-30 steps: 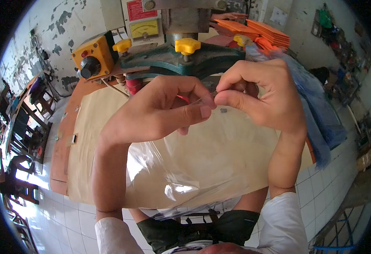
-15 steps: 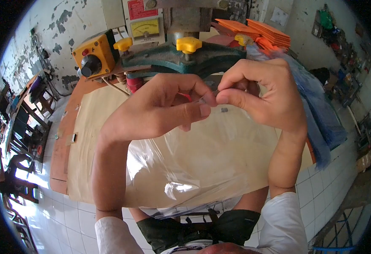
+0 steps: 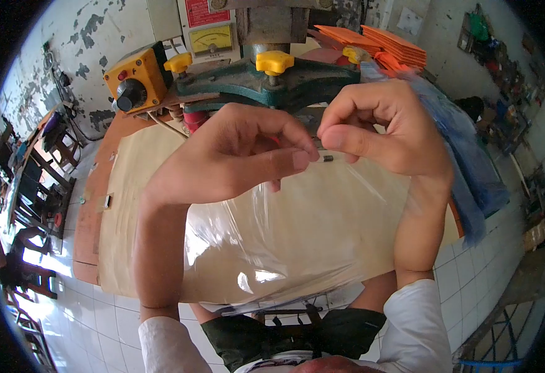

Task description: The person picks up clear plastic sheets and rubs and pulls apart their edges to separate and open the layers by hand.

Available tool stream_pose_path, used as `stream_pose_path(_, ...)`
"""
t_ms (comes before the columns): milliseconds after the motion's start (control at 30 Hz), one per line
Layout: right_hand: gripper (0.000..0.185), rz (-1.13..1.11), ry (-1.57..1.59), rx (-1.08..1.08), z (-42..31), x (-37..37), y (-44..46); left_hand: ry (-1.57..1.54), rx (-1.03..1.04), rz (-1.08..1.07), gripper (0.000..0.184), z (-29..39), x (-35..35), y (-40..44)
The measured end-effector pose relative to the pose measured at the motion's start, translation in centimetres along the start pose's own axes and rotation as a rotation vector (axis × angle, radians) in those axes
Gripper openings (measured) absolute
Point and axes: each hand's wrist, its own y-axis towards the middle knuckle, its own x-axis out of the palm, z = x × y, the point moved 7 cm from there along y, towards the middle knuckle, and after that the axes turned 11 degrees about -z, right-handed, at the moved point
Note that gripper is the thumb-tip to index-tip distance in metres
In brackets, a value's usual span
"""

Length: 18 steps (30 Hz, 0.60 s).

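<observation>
My left hand [image 3: 235, 155] is raised in a pinch, its thumb near the index fingertip. Creases of a clear plastic sheet [image 3: 257, 248] run up toward it, and the sheet appears to be held there. To its right, my right hand [image 3: 387, 130] has thumb and index finger pressed together; whatever lies between them is too fine to make out. The two sets of fingertips are close but apart. Below, the shiny sheet lies over a tan board or cover [image 3: 132, 242]. A small dark piece [image 3: 328, 158] shows between the hands.
Behind my hands stands a green machine head [image 3: 223, 86] with yellow knobs [image 3: 274, 63]. A yellow control box [image 3: 137, 81] with a black dial sits left. Folded orange pieces [image 3: 391, 46] are stacked at back right. Bluish plastic sheeting [image 3: 465, 161] hangs over the right edge.
My fingertips, which met half a second ago, have drawn slightly apart. The right thumb now lies more across its index finger. The view has shifted a little.
</observation>
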Motion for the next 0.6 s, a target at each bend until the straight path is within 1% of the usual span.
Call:
stream_pose_path(33,0.012,0.022,-0.031,-0.047,0.0,0.0,0.1,0.038,-0.034,0.037,0.016,-0.1,-0.2,0.0)
stream_pose_path(67,0.012,0.022,-0.032,-0.046,-0.2,0.1,0.2,0.037,-0.033,0.037,0.016,-0.1,-0.1,0.0)
stream_pose_path(133,0.013,0.091,-0.272,-0.031,-0.8,0.0,0.2,0.114,-0.09,0.114,0.018,-0.4,-0.5,0.0)
stream_pose_path(167,0.013,0.091,-0.271,-0.03,-0.7,0.0,0.2,0.113,-0.091,0.114,0.018,-0.4,-0.4,0.1)
stream_pose_path(233,0.014,0.079,-0.434,-0.146,-1.3,0.3,0.3,0.167,-0.107,0.151,0.018,-0.3,-0.4,0.0)
stream_pose_path(467,0.011,0.081,-0.442,-0.169,-1.3,0.7,0.5,0.215,-0.13,0.197,0.017,-0.3,-0.4,-0.1)
stream_pose_path(533,0.011,0.139,-0.202,-0.082,-0.5,0.3,0.6,0.259,-0.152,0.184,0.017,-0.4,-0.4,-0.1)
stream_pose_path(600,0.011,0.145,-0.184,-0.045,-0.5,0.2,0.6,0.261,-0.145,0.18,0.017,-0.3,-0.4,-0.1)
